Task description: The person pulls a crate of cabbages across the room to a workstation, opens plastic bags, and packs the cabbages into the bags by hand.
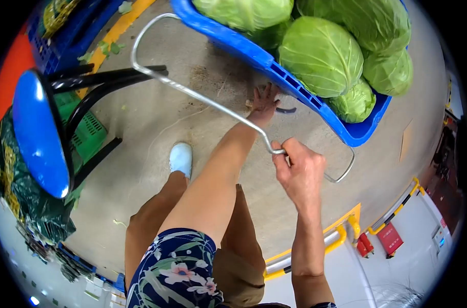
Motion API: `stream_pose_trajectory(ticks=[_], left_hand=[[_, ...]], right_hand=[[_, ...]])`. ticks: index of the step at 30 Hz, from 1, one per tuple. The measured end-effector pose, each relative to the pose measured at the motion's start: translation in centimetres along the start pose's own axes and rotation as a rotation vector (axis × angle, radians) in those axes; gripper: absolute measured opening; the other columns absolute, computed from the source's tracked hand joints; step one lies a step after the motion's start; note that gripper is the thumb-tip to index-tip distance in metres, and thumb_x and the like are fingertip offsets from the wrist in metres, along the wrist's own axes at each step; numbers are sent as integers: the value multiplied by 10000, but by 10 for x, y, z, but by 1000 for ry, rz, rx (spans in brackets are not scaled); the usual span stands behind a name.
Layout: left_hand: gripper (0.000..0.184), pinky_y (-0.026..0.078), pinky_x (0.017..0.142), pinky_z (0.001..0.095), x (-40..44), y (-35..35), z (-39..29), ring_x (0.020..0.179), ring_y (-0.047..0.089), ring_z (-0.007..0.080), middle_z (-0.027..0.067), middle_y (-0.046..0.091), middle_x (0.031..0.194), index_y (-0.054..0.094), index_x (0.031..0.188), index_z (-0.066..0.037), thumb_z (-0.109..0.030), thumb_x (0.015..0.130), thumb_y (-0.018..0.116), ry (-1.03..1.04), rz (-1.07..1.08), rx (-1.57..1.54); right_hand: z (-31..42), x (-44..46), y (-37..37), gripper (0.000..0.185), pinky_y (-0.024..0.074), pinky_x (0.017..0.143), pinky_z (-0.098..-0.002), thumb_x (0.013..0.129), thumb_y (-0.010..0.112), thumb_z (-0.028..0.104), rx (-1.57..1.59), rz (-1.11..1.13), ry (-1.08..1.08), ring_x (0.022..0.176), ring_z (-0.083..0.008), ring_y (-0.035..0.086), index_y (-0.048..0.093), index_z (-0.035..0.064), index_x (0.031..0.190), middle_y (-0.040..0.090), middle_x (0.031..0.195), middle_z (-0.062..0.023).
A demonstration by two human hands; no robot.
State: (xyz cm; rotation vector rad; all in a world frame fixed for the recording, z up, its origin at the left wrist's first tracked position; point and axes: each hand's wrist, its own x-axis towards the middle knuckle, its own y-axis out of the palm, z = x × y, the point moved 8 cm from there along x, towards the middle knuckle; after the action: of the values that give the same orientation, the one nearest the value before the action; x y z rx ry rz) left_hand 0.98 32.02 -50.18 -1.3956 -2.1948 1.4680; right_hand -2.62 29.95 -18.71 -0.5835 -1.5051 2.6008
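My right hand (301, 172) is closed around a bent metal bail handle (207, 102), whose ends run to the rim of a blue plastic crate (266, 61). Several green cabbages (320, 56) fill the crate. Down by the crate's near side, my left hand (265, 97) reaches low with its fingers spread. A knife-like tool with a dark curved blade (285, 110) crosses beneath that hand, its handle end just showing on the other side. Whether the palm touches it I cannot tell.
To the left stands a stool with a blue seat (41, 133) and black legs. Near it are a green crate (87, 126), a dark green bag (31, 190) and another blue crate (51, 51). Yellow rails (341, 238) and red boxes (390, 239) line the lower right.
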Motion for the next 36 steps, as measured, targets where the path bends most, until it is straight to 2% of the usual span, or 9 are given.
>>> stream_pose_trajectory(ticks=[7,10,12,16,24,27,32,34,36], left_hand=[[261,484,827,420,-43,14,45,1014,570,289,136,592,1076,635,975,-57,-172,859,432,-54,320,-64],[163,511,703,414,-157,-21,45,797,626,314,169,632,845,641,833,-38,-107,799,498,-25,188,31],[141,482,684,397,-236,-108,35,778,583,318,149,589,810,600,852,-47,-88,742,522,-22,150,-392],[137,477,714,379,-377,-378,16,921,534,270,110,534,974,550,826,-35,5,695,544,-23,-42,-333],[283,469,837,394,-627,-655,184,1044,520,359,166,513,1155,624,914,-67,26,648,601,-596,-732,321],[235,473,803,395,-707,-648,215,1015,537,343,163,473,1202,622,935,-88,-9,716,588,-796,-689,462],[136,454,668,444,-847,-564,205,761,573,383,209,589,765,585,822,-17,-138,762,589,-1036,-406,-12],[152,459,667,440,-912,-523,190,757,589,360,206,615,793,631,842,-31,-149,757,587,-1179,-111,-71],[182,476,687,402,-1001,-483,184,749,610,321,180,636,776,652,852,-44,-138,707,594,-1285,-115,-205]], right_hand=[[-6,-2,10,127,404,473,-386,722,651,106,81,-65,64,490,-317,522,561,41,661,542,580,-143],[-29,-7,41,96,436,508,-421,730,623,173,97,74,139,560,-326,575,616,78,714,576,607,-147],[-30,2,47,116,435,539,-428,725,604,166,-19,181,178,586,-342,576,613,51,720,578,622,-169],[-34,5,45,288,411,565,-456,767,605,290,-70,228,68,633,-386,558,567,11,710,572,667,-206],[-18,28,-21,247,455,646,-445,709,643,206,-193,194,-11,707,-401,592,618,-31,772,611,747,-235],[-10,26,-18,222,450,668,-448,684,626,181,-201,193,-6,740,-405,586,615,-29,755,608,758,-239],[19,12,-14,261,463,706,-455,689,609,212,-129,181,-11,778,-410,593,633,-25,797,615,772,-249],[37,-3,-15,269,472,715,-452,690,600,222,-156,119,-45,759,-411,596,640,-16,808,619,765,-243],[36,-18,6,265,472,724,-461,681,602,227,-169,134,-33,767,-411,595,638,-10,793,619,774,-241]])
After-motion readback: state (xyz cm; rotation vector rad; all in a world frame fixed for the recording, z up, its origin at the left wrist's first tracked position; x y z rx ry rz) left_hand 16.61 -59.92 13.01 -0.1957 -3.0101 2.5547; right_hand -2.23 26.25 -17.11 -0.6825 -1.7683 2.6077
